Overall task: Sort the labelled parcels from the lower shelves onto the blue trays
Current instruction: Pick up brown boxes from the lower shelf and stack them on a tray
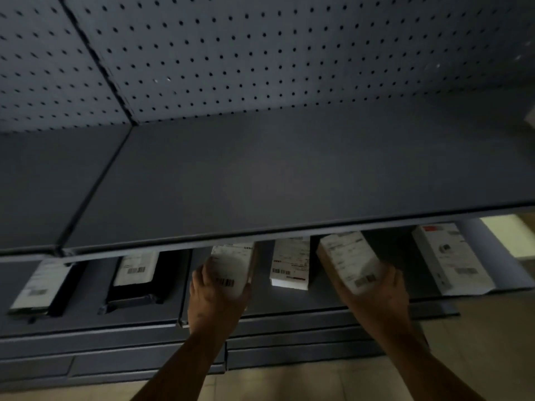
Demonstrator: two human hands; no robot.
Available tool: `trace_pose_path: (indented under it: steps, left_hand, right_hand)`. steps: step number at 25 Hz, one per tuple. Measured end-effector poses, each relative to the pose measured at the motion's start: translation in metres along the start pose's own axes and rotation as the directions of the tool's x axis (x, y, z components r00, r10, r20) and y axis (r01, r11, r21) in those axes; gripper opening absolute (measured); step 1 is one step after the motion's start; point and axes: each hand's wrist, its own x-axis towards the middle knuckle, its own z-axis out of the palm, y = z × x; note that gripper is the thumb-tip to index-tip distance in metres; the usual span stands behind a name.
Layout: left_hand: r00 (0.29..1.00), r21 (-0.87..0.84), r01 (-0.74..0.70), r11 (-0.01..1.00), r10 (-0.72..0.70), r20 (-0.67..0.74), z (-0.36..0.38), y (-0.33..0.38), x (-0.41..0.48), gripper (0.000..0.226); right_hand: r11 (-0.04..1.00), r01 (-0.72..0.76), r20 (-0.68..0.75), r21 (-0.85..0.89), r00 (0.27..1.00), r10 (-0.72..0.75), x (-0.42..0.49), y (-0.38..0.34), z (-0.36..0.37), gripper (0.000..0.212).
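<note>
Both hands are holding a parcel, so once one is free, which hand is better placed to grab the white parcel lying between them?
Probably the left hand: the white parcel lies just beside it, while the right hand sits a bit farther off. Each hand grips its own parcel now.

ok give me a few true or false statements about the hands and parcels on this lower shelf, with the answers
1. Each hand holds a parcel: left hand on one labelled parcel, right hand on another parcel. True.
2. The white parcel between the hands is being gripped. False: no hand touches it.
3. The upper shelf is stacked with parcels. False: none shows on it.
4. A black parcel bears a barcode label. True.
5. Blue trays are in view. False: none visible.
</note>
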Motion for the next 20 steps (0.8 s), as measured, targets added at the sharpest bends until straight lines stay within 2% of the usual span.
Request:
trace_pose_path:
  steps: [3,6,10,12,15,20]
  left_hand:
    - [0.999,-0.018,0.008,1.000,-0.009,-0.041,-0.027,0.003,-0.021,0.120]
    - [0.988,0.000,0.017,1.000,-0.017,-0.152,-0.062,-0.008,-0.052,0.119]
    - [0.955,0.033,0.047,0.998,-0.035,-0.296,-0.112,-0.042,-0.092,0.119]
    - [0.929,0.045,0.121,0.992,-0.097,-0.357,-0.141,-0.066,-0.114,0.118]
    - [0.846,-0.056,0.202,0.978,-0.203,-0.493,-0.180,-0.105,-0.146,0.109]
    - [0.625,-0.163,0.318,0.934,-0.336,-0.704,-0.275,-0.181,-0.193,0.095]
  right_hand:
    - [0.996,0.003,0.205,0.092,0.979,-0.022,-0.001,-0.033,-0.022,0.102]
    - [0.972,0.074,0.339,0.223,0.929,-0.148,-0.005,-0.074,-0.034,0.104]
    - [0.903,0.248,0.406,0.351,0.828,-0.386,-0.027,-0.143,-0.037,0.103]
    - [0.853,0.366,0.420,0.371,0.754,-0.506,-0.050,-0.184,-0.032,0.102]
    - [0.771,0.448,0.463,0.453,0.620,-0.633,-0.105,-0.250,-0.024,0.101]
    - [0.611,0.435,0.433,0.661,0.443,-0.785,-0.196,-0.379,-0.020,0.102]
